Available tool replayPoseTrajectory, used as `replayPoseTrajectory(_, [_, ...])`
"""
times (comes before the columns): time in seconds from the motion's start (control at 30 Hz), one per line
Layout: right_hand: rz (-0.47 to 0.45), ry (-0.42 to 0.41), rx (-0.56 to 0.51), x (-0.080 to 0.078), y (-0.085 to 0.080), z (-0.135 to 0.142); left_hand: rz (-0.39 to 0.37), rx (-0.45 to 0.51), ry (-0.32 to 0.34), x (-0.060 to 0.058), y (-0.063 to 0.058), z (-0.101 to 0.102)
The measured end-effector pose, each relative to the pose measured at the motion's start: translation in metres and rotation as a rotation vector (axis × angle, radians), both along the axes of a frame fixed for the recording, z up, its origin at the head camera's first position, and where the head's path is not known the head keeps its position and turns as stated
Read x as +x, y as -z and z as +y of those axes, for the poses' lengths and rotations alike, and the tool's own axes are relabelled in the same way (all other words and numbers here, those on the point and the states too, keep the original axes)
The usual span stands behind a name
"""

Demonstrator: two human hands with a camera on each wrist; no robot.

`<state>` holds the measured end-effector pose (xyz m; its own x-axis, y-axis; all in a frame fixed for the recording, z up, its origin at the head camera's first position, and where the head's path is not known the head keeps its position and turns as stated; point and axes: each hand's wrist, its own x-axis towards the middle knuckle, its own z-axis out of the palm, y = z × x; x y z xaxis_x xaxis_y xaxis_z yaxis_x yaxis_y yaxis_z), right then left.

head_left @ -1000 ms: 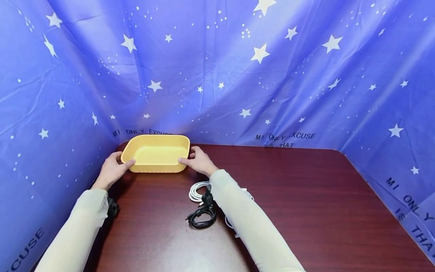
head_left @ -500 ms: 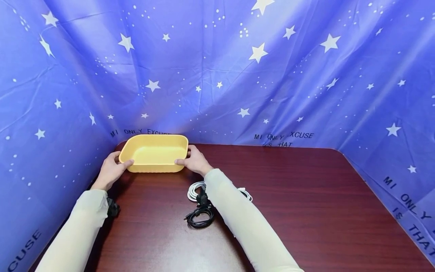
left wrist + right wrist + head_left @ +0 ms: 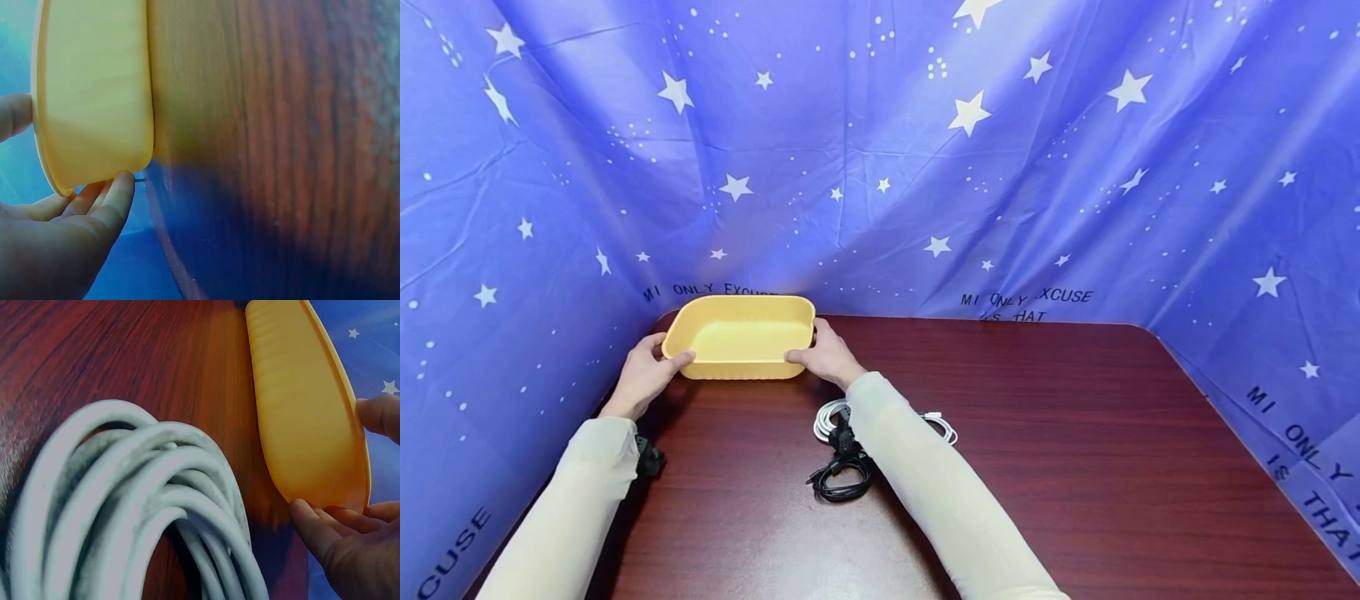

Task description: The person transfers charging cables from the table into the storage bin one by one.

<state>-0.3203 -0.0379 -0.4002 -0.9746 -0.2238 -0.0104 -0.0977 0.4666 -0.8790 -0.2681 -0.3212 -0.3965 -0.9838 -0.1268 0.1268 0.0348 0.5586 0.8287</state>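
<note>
With the left hand (image 3: 642, 377) and right hand (image 3: 831, 354), grips a yellow tub (image 3: 745, 371) by its two ends. On the left, sets the thumb over the near corner of the rim and bends the fingers against the outside of the end wall. On the right, pinches the other end the same way, with just the tub's wall between thumb and fingers. In both wrist views, touches the end walls with fingertips low down, near the base.

Has the tub upright, mouth up, at the far left corner of a dark red wooden table (image 3: 1075, 433), close to a blue curtain (image 3: 880, 167) printed with white stars and black lettering.

Nearer the body, in part under the right forearm in its pale sleeve (image 3: 940, 483): a coiled white cable (image 3: 826, 423), a black plug (image 3: 842, 437) and, just in front, a coiled black cable (image 3: 841, 481). Past the sleeve, more white cable (image 3: 943, 428); cannot tell whether joined to the first. Beside the left wrist, a black gadget (image 3: 649, 458).
</note>
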Motion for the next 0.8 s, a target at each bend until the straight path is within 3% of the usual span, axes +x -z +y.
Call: replayPoseTrajectory(0.8, [-0.018,-0.003,0.021,0.0026,-0.003,0.003,-0.009,0.056,-0.008,0.0006,0.0045,0.0002])
